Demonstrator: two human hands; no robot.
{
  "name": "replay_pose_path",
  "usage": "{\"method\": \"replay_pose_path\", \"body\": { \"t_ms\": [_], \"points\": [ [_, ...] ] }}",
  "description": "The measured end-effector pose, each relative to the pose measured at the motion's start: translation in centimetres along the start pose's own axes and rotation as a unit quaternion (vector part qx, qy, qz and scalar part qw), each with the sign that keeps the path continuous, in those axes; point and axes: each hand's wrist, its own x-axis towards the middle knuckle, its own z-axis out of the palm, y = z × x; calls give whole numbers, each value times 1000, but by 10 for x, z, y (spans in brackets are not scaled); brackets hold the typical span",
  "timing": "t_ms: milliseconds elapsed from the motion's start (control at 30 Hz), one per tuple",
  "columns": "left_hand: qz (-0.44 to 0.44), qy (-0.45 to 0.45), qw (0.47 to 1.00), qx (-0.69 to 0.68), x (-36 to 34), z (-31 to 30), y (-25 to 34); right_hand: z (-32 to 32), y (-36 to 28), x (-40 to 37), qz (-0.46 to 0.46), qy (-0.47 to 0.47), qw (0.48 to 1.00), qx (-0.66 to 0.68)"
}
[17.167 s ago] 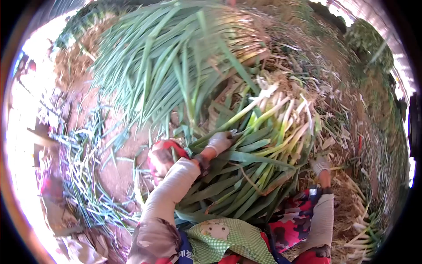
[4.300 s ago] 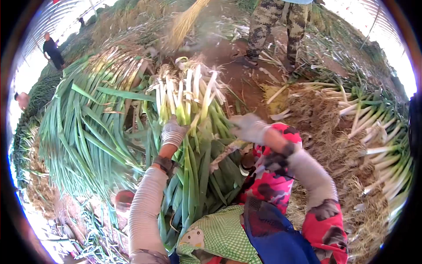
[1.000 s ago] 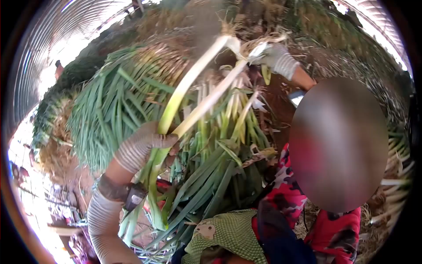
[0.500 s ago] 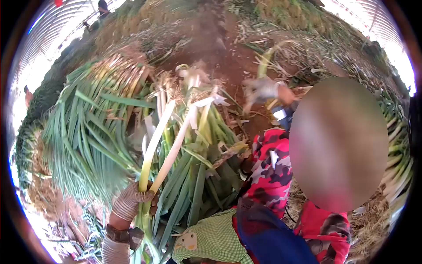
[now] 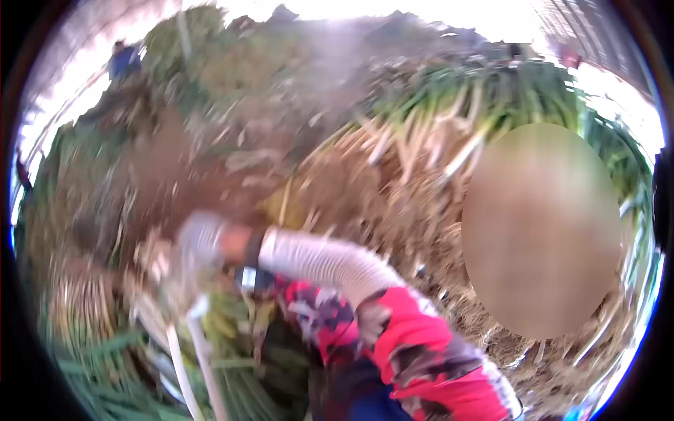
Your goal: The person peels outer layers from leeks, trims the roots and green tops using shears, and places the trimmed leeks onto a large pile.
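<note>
My right hand (image 5: 201,241), in a pale glove with a ribbed light sleeve behind it, is smeared by motion. It reaches across to the left, just above the root ends of a bundle of green onions (image 5: 151,309). Whether its fingers grip anything I cannot make out. Two peeled green onions (image 5: 180,375) rise from the bottom edge, white ends up, below that hand. My left hand is out of view. Green leaves (image 5: 91,365) of a larger heap lie at the lower left.
A long row of green onions (image 5: 449,133) lies at the upper right, roots toward me. Dry roots and soil (image 5: 393,210) cover the ground. Camouflage-patterned trousers (image 5: 316,309) show below my arm. A person (image 5: 125,62) is far off at upper left. A blurred oval hides the right side.
The view has swung to the right, bringing in the row of onions. My left hand and the lower parts of the two stalks have left the frame. My right hand is now close above the bundle.
</note>
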Motion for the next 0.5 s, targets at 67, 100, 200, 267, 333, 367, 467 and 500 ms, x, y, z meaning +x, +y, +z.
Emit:
{"method": "replay_pose_path", "body": {
  "t_ms": [67,100,200,267,333,367,467,500],
  "points": [
    [28,32,999,-23,-14,-26,-32,-11,57,-9,77,51,993,-67],
    [53,42,997,-32,-22,-43,-54,-12,72,-9,-77,150,965,203],
    [-20,-66,989,-128,-22,-58,-63,26,58,-3,156,-125,980,-24],
    [-50,-53,978,-194,-17,-8,-1,26,-4,-4,233,-141,955,118],
    [-38,-83,979,-180,4,-3,-1,63,-22,-4,183,-107,842,496],
    [-35,-90,982,-165,6,-2,4,33,-63,0,271,-121,761,577],
    [-45,-80,989,-120,12,11,17,72,-53,35,173,-31,981,76],
    [-42,-77,989,-124,12,9,18,65,-37,33,168,123,946,247]
  ]
}}
